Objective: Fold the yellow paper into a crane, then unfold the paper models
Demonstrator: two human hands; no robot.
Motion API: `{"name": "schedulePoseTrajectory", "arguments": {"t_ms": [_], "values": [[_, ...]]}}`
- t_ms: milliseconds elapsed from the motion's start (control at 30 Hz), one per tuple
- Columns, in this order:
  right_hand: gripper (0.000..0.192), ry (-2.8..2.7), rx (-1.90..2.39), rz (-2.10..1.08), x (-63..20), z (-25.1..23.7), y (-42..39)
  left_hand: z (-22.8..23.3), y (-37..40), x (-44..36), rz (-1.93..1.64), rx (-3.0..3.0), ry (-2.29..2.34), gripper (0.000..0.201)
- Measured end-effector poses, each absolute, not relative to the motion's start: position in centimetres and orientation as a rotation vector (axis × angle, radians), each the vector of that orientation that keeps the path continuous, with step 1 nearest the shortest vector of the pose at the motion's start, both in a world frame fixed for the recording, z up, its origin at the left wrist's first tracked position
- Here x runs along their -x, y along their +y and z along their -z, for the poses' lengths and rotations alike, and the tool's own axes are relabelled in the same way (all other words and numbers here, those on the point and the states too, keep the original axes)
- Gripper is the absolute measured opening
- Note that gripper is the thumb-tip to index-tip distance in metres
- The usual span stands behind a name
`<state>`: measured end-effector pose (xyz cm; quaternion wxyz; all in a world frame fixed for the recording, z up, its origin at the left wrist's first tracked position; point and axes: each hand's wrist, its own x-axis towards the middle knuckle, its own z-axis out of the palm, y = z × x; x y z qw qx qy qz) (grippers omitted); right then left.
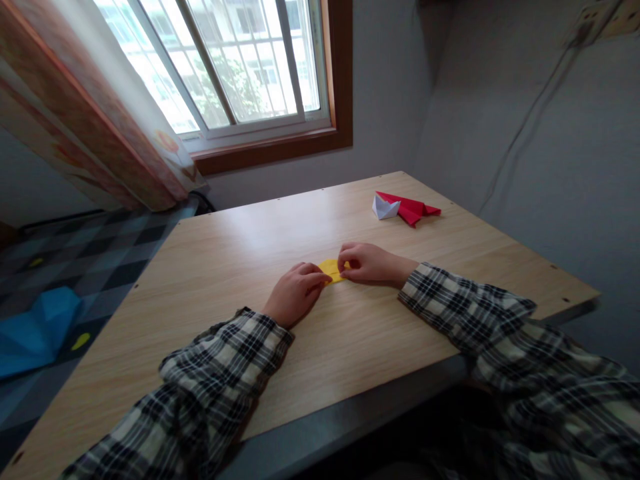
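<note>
A small folded piece of yellow paper point(331, 269) lies flat on the wooden table point(225, 267), near its middle. My left hand point(295, 293) presses on the paper's left end with its fingertips. My right hand point(367, 264) pinches the paper's right end, fingers curled over it. Most of the paper is hidden between the two hands. Both arms wear checked sleeves.
A red folded paper shape point(411, 208) and a small white folded paper shape point(384, 208) lie together at the table's far right. A window and a curtain stand behind the table. A blue object point(35, 327) lies on the chequered floor at the left.
</note>
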<state>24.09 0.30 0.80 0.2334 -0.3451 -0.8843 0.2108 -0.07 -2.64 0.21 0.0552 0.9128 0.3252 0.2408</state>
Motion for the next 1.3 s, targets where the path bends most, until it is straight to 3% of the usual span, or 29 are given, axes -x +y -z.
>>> {"name": "schedulePoseTrajectory", "arguments": {"t_ms": [767, 1033, 1300], "values": [[0.018, -2.425, 0.914, -0.714, -24.6, -1.0, 0.3, 0.0, -2.7, 0.0, -0.738, -2.808, 1.043, 0.021], [0.019, -2.437, 0.904, -0.728, -24.7, -1.0, 0.5, 1.8, -1.8, 0.6, -0.754, -2.805, 1.128, 0.04], [0.031, -2.443, 0.893, -0.783, -25.0, -1.1, 0.5, 1.6, -1.8, 0.7, -0.664, -2.777, 1.138, 0.04]]}}
